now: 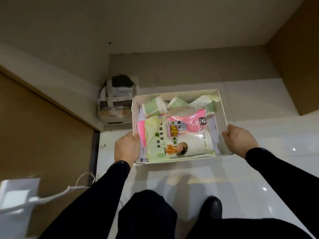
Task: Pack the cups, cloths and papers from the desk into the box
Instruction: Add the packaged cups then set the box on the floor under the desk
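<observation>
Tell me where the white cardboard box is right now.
In the head view, the white cardboard box sits centre frame above the glossy white floor, gripped by the left hand and right hand, right of a grey-strapped bag.

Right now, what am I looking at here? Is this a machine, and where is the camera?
No machine: a person wears a camera on the head, looking down at their own arms in black sleeves. The left hand and right hand grip opposite sides of a white box, which is over a glossy white floor. Inside lie green paper cups, a packet of pink cloths, a pale green packet and a sleeve of stacked white cups. A bag sits in the corner beyond.
</observation>
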Available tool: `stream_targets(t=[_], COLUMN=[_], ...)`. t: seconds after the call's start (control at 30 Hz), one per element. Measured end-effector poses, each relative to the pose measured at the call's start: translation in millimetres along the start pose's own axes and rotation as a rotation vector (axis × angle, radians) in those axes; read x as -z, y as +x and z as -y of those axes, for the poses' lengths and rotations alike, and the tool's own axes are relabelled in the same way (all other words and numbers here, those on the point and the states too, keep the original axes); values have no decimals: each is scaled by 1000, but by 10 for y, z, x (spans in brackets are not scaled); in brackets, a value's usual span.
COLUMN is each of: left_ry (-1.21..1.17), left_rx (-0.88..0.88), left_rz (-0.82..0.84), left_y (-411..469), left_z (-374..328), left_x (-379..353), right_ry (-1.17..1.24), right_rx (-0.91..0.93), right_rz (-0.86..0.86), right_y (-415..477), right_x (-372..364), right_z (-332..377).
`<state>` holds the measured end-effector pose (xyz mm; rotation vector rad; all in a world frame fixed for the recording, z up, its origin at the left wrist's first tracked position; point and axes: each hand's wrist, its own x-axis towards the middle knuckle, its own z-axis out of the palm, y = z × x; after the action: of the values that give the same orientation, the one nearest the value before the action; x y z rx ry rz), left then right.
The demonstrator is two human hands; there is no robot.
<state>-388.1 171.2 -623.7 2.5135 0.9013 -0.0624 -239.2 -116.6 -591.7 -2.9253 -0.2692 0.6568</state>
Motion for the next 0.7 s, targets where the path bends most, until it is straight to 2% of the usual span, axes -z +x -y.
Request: stream_targets(t=[0.27,0.47,0.53,0.6,0.67,0.7], left_ry=[90,45,35,-50,-354,-514], left_rx=[-13,0,73,213,408,471], left_rz=[37,-14,62,231,422,444], left_y=[722,837,787,655,502,481], left_z=[556,618,626,664,651,635], left_x=[-1431,-1724,-1676,-1644,-1656,-1679], right_ry=[7,17,110,245,354,403], right_rx=[-46,-81,-165,-323,-410,-427], right_rz=[59,25,118,321,493,515], right_y=[987,1218,1200,1149,1141,1170], right_x=[-1393,-1561,-1516,-1511,-1531,-1529], right_z=[-192,-164,-146,-141,-167,-180])
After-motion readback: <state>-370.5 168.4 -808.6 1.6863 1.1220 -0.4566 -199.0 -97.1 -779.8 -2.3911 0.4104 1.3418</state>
